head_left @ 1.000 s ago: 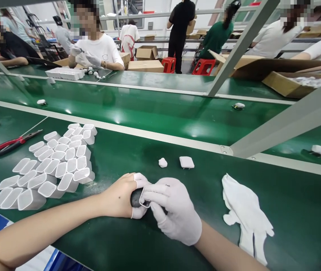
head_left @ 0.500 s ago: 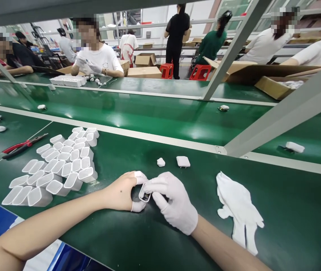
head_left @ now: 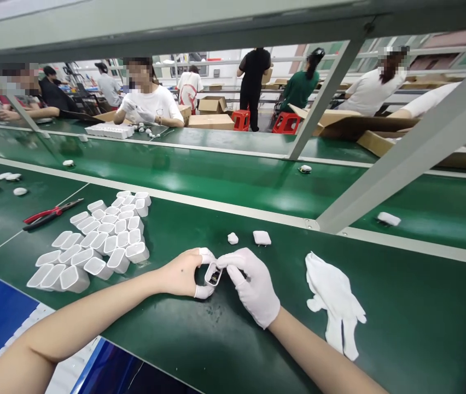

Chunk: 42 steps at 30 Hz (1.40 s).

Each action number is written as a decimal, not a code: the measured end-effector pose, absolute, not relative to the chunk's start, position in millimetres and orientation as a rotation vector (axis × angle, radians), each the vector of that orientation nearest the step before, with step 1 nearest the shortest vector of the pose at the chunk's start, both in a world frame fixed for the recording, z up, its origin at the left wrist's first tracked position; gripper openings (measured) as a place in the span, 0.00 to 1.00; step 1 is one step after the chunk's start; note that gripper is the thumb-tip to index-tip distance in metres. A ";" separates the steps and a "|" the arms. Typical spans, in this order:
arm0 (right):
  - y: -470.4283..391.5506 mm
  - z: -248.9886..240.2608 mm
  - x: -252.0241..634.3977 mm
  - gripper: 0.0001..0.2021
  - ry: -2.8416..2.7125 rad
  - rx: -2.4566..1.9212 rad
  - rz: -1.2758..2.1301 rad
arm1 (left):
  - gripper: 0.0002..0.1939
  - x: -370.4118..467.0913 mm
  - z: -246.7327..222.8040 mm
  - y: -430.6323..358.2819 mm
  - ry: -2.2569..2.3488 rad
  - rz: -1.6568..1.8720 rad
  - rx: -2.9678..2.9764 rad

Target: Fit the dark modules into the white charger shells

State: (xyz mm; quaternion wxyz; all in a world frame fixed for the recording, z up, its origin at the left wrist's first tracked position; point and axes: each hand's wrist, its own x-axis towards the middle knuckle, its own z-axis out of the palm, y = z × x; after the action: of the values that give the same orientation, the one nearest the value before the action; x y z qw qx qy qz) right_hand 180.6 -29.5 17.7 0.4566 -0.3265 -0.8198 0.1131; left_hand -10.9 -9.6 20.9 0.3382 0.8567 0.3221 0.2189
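Observation:
My left hand (head_left: 184, 272), with white covers on its fingertips, grips a small white plastic casing (head_left: 208, 277) between thumb and fingers. The casing's open end faces me, and dark parts with a little metal show inside. My right hand (head_left: 253, 284) wears a white glove. Its closed fingertips touch the casing's upper right rim; whether they also pinch a small part there is hidden. Beyond my hands lie a small white lump-like piece (head_left: 233, 238) and a white rounded block (head_left: 262, 238) with small prongs below. Many open white casings (head_left: 93, 241) stand grouped to the left.
Red-handled pliers (head_left: 50, 214) lie at the left. An unworn white glove (head_left: 333, 298) rests on the green bench to my right. A slanted metal post (head_left: 380, 175) rises beyond it. White pieces, including one (head_left: 389, 219), sit on the green belt; co-workers sit across it.
My right fingers have drawn back from inside the casing to its rim, so more of the dark parts shows. The camera view has tilted up; pieces on the belt have shifted left relative to the post.

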 end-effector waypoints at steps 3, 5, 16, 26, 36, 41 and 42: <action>-32.9 14.7 176.1 0.14 -2.069 -0.752 0.242 | 0.09 -12.0 17.9 -8.5 0.824 0.585 2.248; -34.5 12.4 171.5 0.12 -2.119 -0.730 0.204 | 0.10 -12.7 16.0 -7.8 0.832 0.577 2.253; -42.3 11.2 174.8 0.12 -1.929 -0.780 0.089 | 0.11 -7.8 24.3 25.0 1.112 0.608 2.231; -44.5 -2.6 164.0 0.07 -2.265 -0.652 -0.001 | 0.16 52.2 47.5 197.9 1.806 0.593 2.074; -44.3 -9.9 165.2 0.05 -2.437 -0.656 -0.017 | 0.27 80.8 46.5 218.4 1.897 0.632 2.288; -44.1 -11.6 166.0 0.05 -2.542 -0.566 0.133 | 0.28 168.4 55.9 218.0 1.308 0.560 2.636; -43.4 -11.4 165.7 0.05 -2.559 -0.534 0.176 | 0.26 190.5 52.0 215.4 1.186 0.518 2.671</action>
State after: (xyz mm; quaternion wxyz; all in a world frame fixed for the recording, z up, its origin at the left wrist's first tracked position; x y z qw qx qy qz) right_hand 165.7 -43.4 -11.4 0.2576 -0.1970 -0.9437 0.0649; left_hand 190.5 215.4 52.0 0.0867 0.8966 0.3980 0.1738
